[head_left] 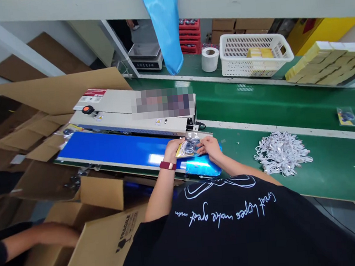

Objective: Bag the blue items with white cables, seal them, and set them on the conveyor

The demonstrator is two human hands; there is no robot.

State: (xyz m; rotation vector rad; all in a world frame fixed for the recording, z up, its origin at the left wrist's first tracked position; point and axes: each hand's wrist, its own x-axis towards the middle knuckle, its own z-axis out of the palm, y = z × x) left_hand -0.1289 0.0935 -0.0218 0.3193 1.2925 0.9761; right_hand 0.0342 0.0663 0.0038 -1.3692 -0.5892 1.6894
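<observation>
Between my two hands is a clear plastic bag (191,145) with a coiled cable and a yellow card inside. My left hand (175,149), with a dark red band at the wrist, grips the bag's left edge. On the right side, the fingers of my right hand (208,147) pinch the bag near its edge. The bag is over the right end of a blue conveyor belt (119,148), close to the feed end of a bag sealing machine (113,109). A heap of white cables (281,153) lies on the green table to the right.
A bagged item (347,117) lies on the green strip at far right. Behind stand a white basket (256,53), a label roll (210,59), stacked yellow cards (329,61) and a scale (146,56). A blue cloth (165,30) hangs down. A person's arm (40,238) reaches into an open carton (97,243).
</observation>
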